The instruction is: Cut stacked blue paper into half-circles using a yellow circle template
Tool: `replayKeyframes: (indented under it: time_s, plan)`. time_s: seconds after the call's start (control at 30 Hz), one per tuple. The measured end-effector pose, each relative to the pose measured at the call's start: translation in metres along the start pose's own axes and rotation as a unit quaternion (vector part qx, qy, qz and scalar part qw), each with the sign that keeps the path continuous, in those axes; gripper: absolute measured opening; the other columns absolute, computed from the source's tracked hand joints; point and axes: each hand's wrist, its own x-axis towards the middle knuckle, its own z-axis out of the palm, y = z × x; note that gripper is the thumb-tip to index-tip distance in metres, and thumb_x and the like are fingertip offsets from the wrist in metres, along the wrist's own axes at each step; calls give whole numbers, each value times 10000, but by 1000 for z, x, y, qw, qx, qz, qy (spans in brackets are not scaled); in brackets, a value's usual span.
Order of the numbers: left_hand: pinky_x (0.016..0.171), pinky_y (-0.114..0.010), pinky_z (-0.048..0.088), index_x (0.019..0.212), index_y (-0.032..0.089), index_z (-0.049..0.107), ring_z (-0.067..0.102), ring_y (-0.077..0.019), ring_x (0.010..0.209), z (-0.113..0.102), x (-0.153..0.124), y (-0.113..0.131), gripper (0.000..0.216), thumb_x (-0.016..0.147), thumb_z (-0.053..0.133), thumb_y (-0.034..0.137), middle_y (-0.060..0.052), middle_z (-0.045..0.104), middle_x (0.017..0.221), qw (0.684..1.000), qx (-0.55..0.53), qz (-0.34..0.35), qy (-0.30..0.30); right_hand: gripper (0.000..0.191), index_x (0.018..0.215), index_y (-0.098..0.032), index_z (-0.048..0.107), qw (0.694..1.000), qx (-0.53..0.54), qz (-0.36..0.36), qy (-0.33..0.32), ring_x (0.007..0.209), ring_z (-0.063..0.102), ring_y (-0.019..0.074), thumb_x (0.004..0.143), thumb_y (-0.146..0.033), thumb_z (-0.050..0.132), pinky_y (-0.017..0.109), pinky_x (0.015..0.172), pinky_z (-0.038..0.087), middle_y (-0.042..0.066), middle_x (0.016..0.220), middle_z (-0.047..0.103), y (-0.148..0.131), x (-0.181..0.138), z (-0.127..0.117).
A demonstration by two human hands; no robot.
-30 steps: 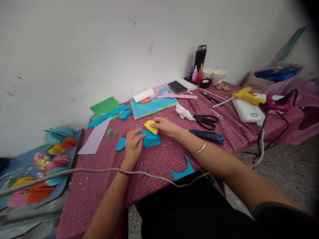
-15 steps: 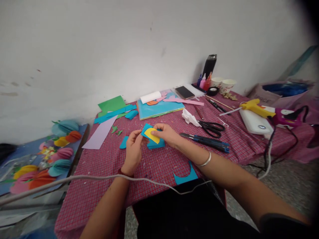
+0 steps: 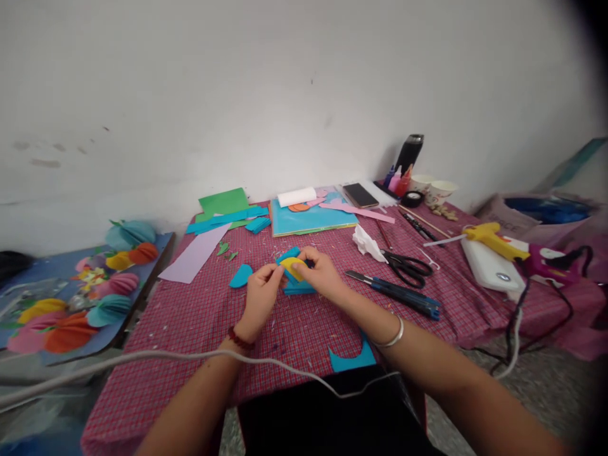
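Observation:
Over the middle of the table, my right hand (image 3: pixel 323 275) pinches a yellow half-round paper piece (image 3: pixel 295 269) laid against a blue paper piece (image 3: pixel 288 254). My left hand (image 3: pixel 265 288) grips the left edge of these same papers, its thumb and fingers pressed together. Just beneath the hands lies a stack of blue paper pieces (image 3: pixel 300 289), partly covered by them. A blue paper half circle (image 3: pixel 241 276) rests on the cloth left of my left hand. Near the table's front edge is a blue offcut (image 3: pixel 352 358) with a curved cut.
Right of my hands lie black scissors (image 3: pixel 408 269) and a blue cutter knife (image 3: pixel 396 294). A yellow glue gun (image 3: pixel 494 237) rests on a white box (image 3: pixel 489 263). A pale cable (image 3: pixel 190 356) crosses in front of my forearms. Paper ornaments (image 3: pixel 114 309) sit at the left.
The view has tilted up, so the table things sit lower. My hands still hold the yellow and blue papers, now turned a little, with my left fingers closer to the yellow piece.

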Motion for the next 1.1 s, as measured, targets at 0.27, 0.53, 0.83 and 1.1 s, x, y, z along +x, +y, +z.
replayKeyframes:
  time_s: [0.27, 0.53, 0.83, 1.1]
  plan:
    - [558, -227, 400, 609, 149, 612, 522, -112, 542, 1, -4, 8, 222, 788, 591, 278, 15, 582, 542, 997, 62, 29, -29, 150, 647, -172, 495, 1000, 12, 8, 24, 613, 450, 114, 755, -250, 564, 234, 581, 347, -26, 631, 498, 2, -7, 8]
    - [554, -217, 428, 688, 146, 612, 544, -103, 564, -6, 2, 5, 151, 730, 662, 281, 17, 599, 615, 1000, -11, 6, -11, 115, 713, -175, 515, 1000, -22, -14, -11, 641, 448, 112, 768, -246, 587, 236, 602, 342, -30, 680, 504, 1, -8, 6]
    - [554, -218, 454, 721, 150, 579, 558, -97, 550, -23, 1, 4, 166, 725, 676, 285, 29, 589, 618, 996, -34, -46, -64, 95, 714, -173, 513, 995, -69, -43, -52, 713, 485, 124, 747, -164, 602, 251, 667, 368, -19, 724, 501, 1, -6, 6]
    - [595, -231, 427, 702, 137, 600, 546, -107, 609, -42, 4, 16, 165, 726, 669, 285, 3, 592, 651, 973, 32, -46, -223, 56, 782, -155, 578, 969, -121, -20, -215, 655, 502, 105, 790, -210, 590, 215, 602, 351, -20, 707, 558, -12, -8, -5]
